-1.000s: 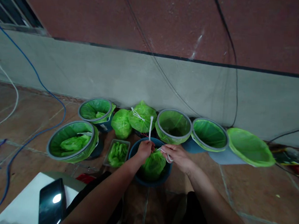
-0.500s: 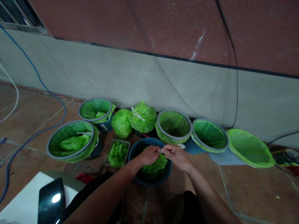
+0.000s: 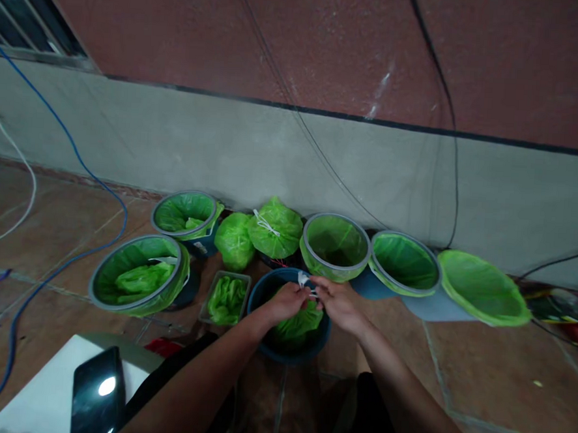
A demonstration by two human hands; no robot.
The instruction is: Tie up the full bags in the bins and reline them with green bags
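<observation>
A green plastic bag [image 3: 299, 325] bulges inside a blue bucket [image 3: 293, 358] on the floor in front of me. Above it, my left hand [image 3: 289, 301] and my right hand [image 3: 338, 303] meet with fingers pinched on the bag's white drawstring [image 3: 303, 280]. Part of the string shows as a small white loop over the fingertips. How it runs between the fingers is hidden. Just behind stand a tied green bag with white string [image 3: 274, 232] and another closed green bag [image 3: 236, 239]. Left of the bucket, a clear tub [image 3: 203, 310] holds crumpled green bags [image 3: 226, 299].
Green-lined bins stand at left [image 3: 99, 296] and behind it [image 3: 159, 218]. More lined bins [image 3: 334, 271], [image 3: 404, 292], [image 3: 482, 307] line the wall at right. A phone [image 3: 98, 394] lies on a white surface [image 3: 38, 384]. A blue cable [image 3: 71, 255] crosses the tiles.
Both hands stay over the bucket. The right fingers have shifted and opened slightly, and a white loop of drawstring now sticks up between the hands.
</observation>
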